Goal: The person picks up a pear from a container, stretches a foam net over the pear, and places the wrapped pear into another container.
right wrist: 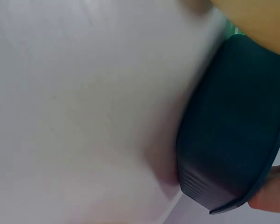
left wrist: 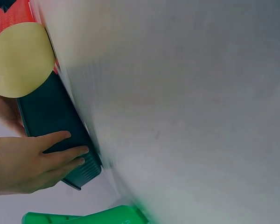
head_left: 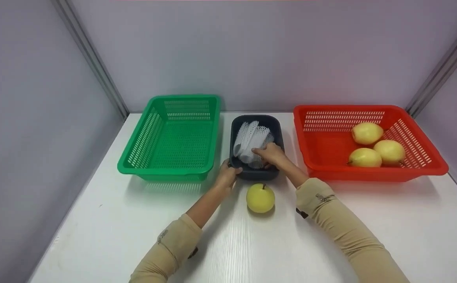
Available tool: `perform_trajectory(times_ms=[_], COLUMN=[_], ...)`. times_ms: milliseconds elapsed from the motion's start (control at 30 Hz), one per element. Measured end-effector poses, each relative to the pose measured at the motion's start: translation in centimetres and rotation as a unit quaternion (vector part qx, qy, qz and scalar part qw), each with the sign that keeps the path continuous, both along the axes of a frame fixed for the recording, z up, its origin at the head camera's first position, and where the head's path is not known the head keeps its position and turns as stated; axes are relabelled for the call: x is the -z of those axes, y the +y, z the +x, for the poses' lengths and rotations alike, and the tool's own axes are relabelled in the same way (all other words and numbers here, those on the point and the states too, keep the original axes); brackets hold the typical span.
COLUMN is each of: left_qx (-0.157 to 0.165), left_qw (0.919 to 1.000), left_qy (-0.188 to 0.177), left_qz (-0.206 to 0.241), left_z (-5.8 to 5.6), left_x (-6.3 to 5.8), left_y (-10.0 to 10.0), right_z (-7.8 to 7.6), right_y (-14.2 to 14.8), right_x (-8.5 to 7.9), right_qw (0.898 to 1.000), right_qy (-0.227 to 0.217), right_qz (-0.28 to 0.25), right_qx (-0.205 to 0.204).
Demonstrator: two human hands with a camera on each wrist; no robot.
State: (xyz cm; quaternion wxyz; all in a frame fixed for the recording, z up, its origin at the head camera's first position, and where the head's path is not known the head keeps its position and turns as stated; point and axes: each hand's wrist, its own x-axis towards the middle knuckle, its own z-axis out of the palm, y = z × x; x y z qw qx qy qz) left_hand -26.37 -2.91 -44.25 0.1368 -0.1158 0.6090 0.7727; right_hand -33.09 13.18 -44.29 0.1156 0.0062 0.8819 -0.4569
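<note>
A dark rectangular bin (head_left: 256, 174) stands mid-table with several white foam net sleeves (head_left: 248, 137) inside. My left hand (head_left: 226, 175) grips its near left corner; in the left wrist view the thumb and fingers are spread over the outer walls. Over the bin's right rim reaches my right hand (head_left: 272, 154), its fingers down among the sleeves, one fingertip on a sleeve. I cannot tell whether it pinches one. In the right wrist view only part of this hand (right wrist: 273, 193) shows beyond the rim. A yellow-green pear (head_left: 260, 199) sits on the table just in front of the bin.
To the left is a green perforated basket (head_left: 185, 171), nothing visible in it. On the right, a red perforated basket (head_left: 322, 169) holds three pale yellow pears (head_left: 366, 133). Grey-white panels (head_left: 252, 55) rise behind and at both sides of the white table (head_left: 228, 251).
</note>
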Motion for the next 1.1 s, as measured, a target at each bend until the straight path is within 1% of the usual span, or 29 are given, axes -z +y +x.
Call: perform_trajectory(times_ms=[67,133,167,300,400,467,567,633,700,800,933,1000,1100], left_qx=[-0.005,-0.009,-0.01,-0.01,-0.013,-0.013,-0.011,-0.009,-0.008,-0.006,-0.011,-0.014,-0.014], left_qw=[1.0,0.9999,0.9999,0.9999,0.9997,0.9996,0.9997,0.9998,0.9998,0.9998,0.9997,0.9995,0.9995], left_qy=[0.002,0.002,-0.001,-0.008,-0.004,-0.004,-0.01,-0.014,-0.015,-0.015,-0.013,-0.013,-0.013], left_qz=[-0.003,-0.004,-0.004,0.007,0.02,0.024,0.018,0.013,0.012,0.014,0.019,0.024,0.026], left_z=[-0.1,-0.5,-0.5,-0.8,-1.0,-1.0,-1.0,-1.1,-1.1,-1.2,-1.2,-1.2,-1.3], left_x=[0.3,0.8,0.8,1.4,1.7,1.7,1.6,1.6,1.5,1.5,1.5,1.5,1.5], left_y=[0.1,0.1,0.2,0.1,0.1,0.1,0.0,0.0,0.1,0.1,0.1,0.1,0.2], right_z=[-0.1,-0.3,-0.3,-0.4,-0.3,-0.3,-0.1,0.1,0.3,0.6,1.0,1.2,1.5], right_y=[-0.1,-0.1,-0.1,0.1,0.4,0.6,0.9,1.1,1.3,1.5,1.7,1.8,2.0], right_x=[0.0,0.1,0.2,0.3,0.1,0.0,-0.3,-0.5,-0.7,-1.0,-1.2,-1.3,-1.5], right_qw=[1.0,1.0,1.0,0.998,0.994,0.992,0.99,0.989,0.988,0.986,0.981,0.979,0.977], right_qy=[0.006,0.012,0.015,0.026,0.034,0.048,0.078,0.097,0.108,0.113,0.105,0.099,0.099], right_qz=[0.008,0.009,0.005,-0.039,-0.075,-0.072,-0.039,-0.014,-0.009,-0.036,-0.108,-0.135,-0.157], right_qx=[0.003,0.011,0.018,0.051,0.075,0.092,0.107,0.111,0.113,0.12,0.119,0.115,0.109])
